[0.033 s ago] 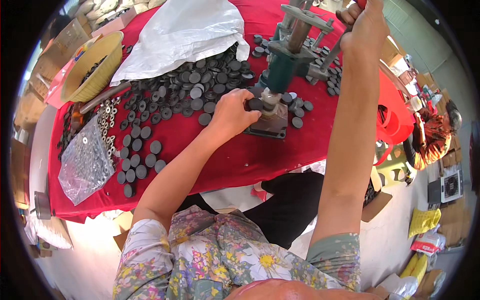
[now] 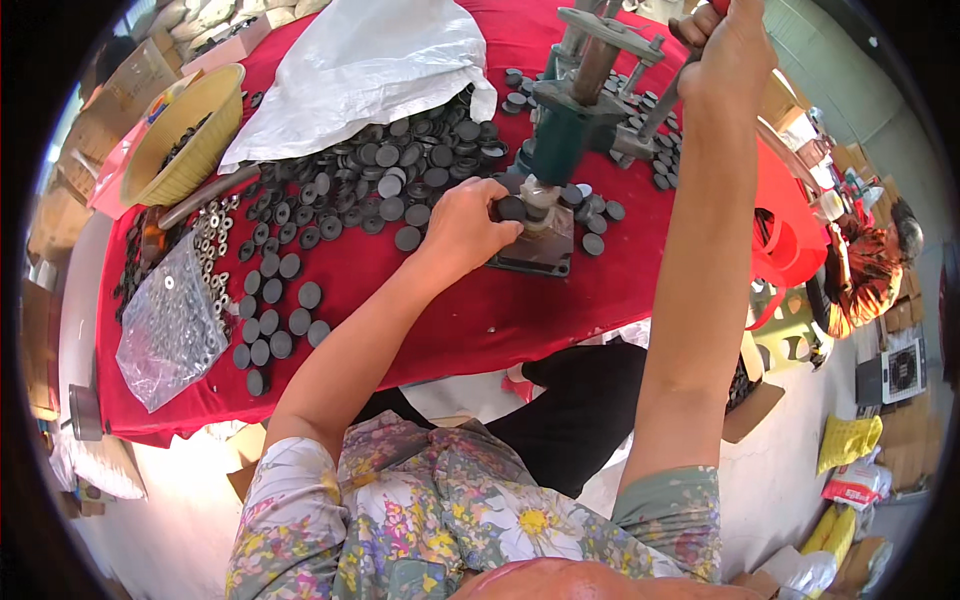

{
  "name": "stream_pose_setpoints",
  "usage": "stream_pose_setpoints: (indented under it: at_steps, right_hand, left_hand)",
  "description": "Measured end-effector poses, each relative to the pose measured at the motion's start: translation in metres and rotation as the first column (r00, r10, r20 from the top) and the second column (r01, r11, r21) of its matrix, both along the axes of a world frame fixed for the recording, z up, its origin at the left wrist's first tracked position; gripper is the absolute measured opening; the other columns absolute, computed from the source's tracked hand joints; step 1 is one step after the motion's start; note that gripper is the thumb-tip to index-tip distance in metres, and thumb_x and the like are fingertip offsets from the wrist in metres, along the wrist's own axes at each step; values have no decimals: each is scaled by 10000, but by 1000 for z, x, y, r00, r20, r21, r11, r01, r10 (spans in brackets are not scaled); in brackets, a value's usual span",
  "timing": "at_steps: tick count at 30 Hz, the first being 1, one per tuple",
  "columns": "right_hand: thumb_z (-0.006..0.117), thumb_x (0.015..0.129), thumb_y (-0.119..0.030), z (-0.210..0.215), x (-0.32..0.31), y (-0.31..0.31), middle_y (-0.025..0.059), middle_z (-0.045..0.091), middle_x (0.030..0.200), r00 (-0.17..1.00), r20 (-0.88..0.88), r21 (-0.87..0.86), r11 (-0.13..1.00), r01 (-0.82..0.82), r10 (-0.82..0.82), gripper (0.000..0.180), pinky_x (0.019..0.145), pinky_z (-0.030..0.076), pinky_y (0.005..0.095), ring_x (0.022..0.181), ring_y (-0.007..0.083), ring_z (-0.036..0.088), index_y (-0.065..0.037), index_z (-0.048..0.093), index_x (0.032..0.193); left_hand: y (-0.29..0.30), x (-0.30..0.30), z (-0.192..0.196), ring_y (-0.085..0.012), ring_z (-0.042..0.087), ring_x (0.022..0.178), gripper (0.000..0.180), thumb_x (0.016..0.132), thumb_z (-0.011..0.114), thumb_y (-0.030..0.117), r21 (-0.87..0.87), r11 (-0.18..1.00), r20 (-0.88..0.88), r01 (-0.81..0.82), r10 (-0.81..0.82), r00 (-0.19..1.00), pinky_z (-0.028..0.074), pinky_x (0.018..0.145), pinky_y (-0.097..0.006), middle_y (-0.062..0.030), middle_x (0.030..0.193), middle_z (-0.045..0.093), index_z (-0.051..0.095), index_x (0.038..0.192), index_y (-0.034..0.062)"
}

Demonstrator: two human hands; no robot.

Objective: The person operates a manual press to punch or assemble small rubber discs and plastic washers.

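My left hand [image 2: 462,232] pinches a round black cap [image 2: 511,208] between thumb and fingers, right beside the pressing head of a green hand press [image 2: 560,145]. Beneath that head sits a pale, clear-looking die [image 2: 541,212] on the press's flat metal base [image 2: 540,257]. Raised high at the upper right, my right hand [image 2: 728,50] is closed round the press lever [image 2: 668,105], whose red end shows at the top edge. Whether anything lies inside the die is hidden.
Black caps [image 2: 400,160] heap on the red cloth [image 2: 450,320] under a white sack [image 2: 370,70]. More caps [image 2: 270,320] lie at the left, near metal rings [image 2: 212,250] and a clear bag [image 2: 172,325]. A yellow basket [image 2: 215,140] and red tub [image 2: 795,240] flank the press.
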State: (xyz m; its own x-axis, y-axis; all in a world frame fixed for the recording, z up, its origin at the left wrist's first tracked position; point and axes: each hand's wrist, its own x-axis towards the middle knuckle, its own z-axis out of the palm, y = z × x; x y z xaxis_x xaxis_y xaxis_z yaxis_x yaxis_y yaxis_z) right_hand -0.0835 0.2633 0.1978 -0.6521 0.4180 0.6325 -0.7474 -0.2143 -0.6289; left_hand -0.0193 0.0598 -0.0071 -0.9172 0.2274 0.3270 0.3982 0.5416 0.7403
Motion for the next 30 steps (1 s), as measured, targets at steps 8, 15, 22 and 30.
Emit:
stream_pose_setpoints:
  at_steps: [8,15,22,30]
  right_hand:
    - [614,954,-343,3,4,-9,-48,386,654,1000,-26,-10,1000,10,-10,254,445,290,224,497,56,322,-121,549,850]
    - [576,962,-336,-11,40,0,-6,433,678,995,-94,82,997,-5,12,285,518,314,257,549,94,356,-83,542,834]
    - [566,929,-416,-206,156,-20,145,610,781,863,-439,300,865,403,-250,396,858,456,465,784,306,618,-25,500,943]
    - [481,957,-524,-135,150,-8,145,591,748,886,-401,416,816,401,-231,503,813,454,438,797,313,580,-23,513,967]
  left_hand:
    - [24,-16,-9,-315,633,818,417,650,847,255,-143,989,-58,-34,26,998,493,724,-429,-115,874,590,703,955,11]
    - [25,-24,-14,-309,642,901,499,626,867,280,-23,1000,-35,-21,21,999,507,815,-420,-120,964,609,715,1033,35]
    - [-39,10,1,-176,582,795,523,665,849,162,-31,999,-124,39,-43,991,489,736,-290,-88,993,582,668,1124,-12]
    - [-161,76,39,-215,587,792,386,724,806,134,-295,929,-196,-223,169,966,469,713,-313,-93,943,617,682,1053,-25]
